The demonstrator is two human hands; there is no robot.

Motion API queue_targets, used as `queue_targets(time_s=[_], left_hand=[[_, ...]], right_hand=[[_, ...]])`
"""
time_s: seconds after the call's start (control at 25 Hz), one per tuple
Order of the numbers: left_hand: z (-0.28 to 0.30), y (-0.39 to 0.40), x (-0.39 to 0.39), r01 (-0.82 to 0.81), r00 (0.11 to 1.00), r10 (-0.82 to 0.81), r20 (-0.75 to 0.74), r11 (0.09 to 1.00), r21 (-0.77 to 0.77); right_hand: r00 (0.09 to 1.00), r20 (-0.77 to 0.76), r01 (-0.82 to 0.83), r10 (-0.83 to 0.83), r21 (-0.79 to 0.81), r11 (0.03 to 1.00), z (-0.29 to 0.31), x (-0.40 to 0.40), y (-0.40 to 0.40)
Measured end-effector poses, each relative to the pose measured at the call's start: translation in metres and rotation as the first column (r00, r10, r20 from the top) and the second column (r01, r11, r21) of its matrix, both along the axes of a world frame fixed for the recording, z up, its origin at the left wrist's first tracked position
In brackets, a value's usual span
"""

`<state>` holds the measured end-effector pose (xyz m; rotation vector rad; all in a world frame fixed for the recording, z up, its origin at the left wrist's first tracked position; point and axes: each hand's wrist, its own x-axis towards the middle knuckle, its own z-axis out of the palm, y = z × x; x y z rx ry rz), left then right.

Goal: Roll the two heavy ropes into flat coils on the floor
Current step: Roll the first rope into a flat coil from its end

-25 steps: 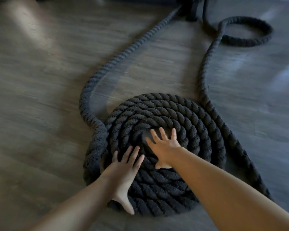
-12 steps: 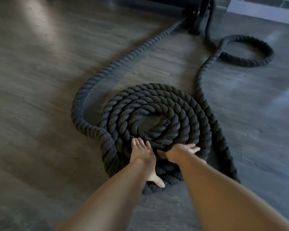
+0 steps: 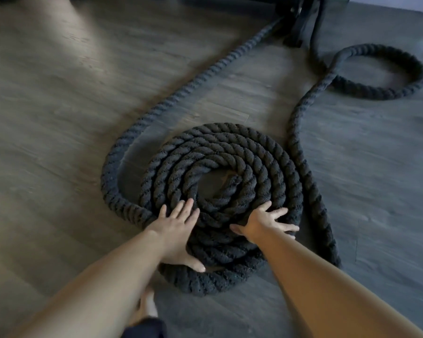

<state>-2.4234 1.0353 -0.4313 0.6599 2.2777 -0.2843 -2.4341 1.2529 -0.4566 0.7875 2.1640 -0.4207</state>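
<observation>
A thick black rope lies wound into a flat coil (image 3: pixel 220 167) on the wooden floor. Its loose tail (image 3: pixel 193 79) runs from the coil's left side up to a black anchor at the top. A second black rope (image 3: pixel 300 152) runs along the coil's right side and ends in a loose loop (image 3: pixel 379 71) at the upper right. My left hand (image 3: pixel 176 228) lies flat with fingers spread on the coil's near-left turns. My right hand (image 3: pixel 266 223) presses with spread fingers on the near-right turns. Neither hand closes around the rope.
A black anchor post (image 3: pixel 303 20) stands at the top, where both ropes meet. Bare wooden floor (image 3: pixel 59 118) spreads to the left, grey floor (image 3: pixel 388 191) to the right. My foot (image 3: pixel 147 306) shows below my left forearm.
Both hands slid from the coil's centre to its near edge and moved apart. The coil has turned and its centre opened. The view shifted back.
</observation>
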Motion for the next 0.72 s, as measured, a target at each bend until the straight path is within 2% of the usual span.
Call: queue_targets(time_s=[0.12,0.2,0.28,0.32,0.36,0.44,0.48,0.56,0.64,0.72], left_hand=[[-0.026,0.013,0.019,-0.031,0.98,0.034,-0.196,0.999,0.018],[-0.039,0.03,0.024,-0.148,0.95,0.15,-0.275,0.989,0.026],[-0.047,0.048,0.013,-0.29,0.9,0.297,-0.32,0.954,0.069],[-0.05,0.056,0.005,-0.355,0.875,0.364,-0.319,0.931,0.087],[-0.053,0.062,-0.001,-0.391,0.864,0.401,-0.304,0.915,0.095],[-0.052,0.068,-0.006,-0.403,0.874,0.42,-0.244,0.907,0.118],[-0.047,0.067,-0.009,-0.395,0.885,0.417,-0.208,0.908,0.139],[-0.03,0.056,-0.03,-0.267,0.944,0.288,-0.163,0.954,0.138],[-0.005,0.033,-0.073,0.058,0.989,-0.044,-0.139,0.994,0.095],[0.018,-0.001,-0.123,0.346,0.936,-0.342,-0.078,0.937,0.048]], right_hand=[[0.994,-0.034,-0.107,0.107,0.014,0.994,-0.004,-0.036,0.014],[0.974,-0.082,-0.211,0.212,0.021,0.977,-0.002,-0.061,0.025],[0.938,-0.221,-0.274,0.268,0.005,0.962,-0.001,-0.08,0.036],[0.919,-0.301,-0.261,0.256,0.026,0.965,-0.004,-0.083,0.035],[0.917,-0.356,-0.175,0.18,0.047,0.984,-0.009,-0.08,0.028],[0.943,-0.332,0.061,-0.039,0.056,0.997,-0.016,-0.061,0.003],[0.954,-0.289,0.101,-0.08,0.058,0.993,-0.019,-0.051,-0.01],[0.974,-0.214,0.084,-0.07,0.059,0.995,-0.024,-0.049,-0.023],[0.987,-0.15,0.066,-0.063,0.02,0.998,-0.02,-0.067,-0.017],[0.992,-0.125,0.019,-0.018,0.009,1.0,-0.016,-0.085,-0.006]])
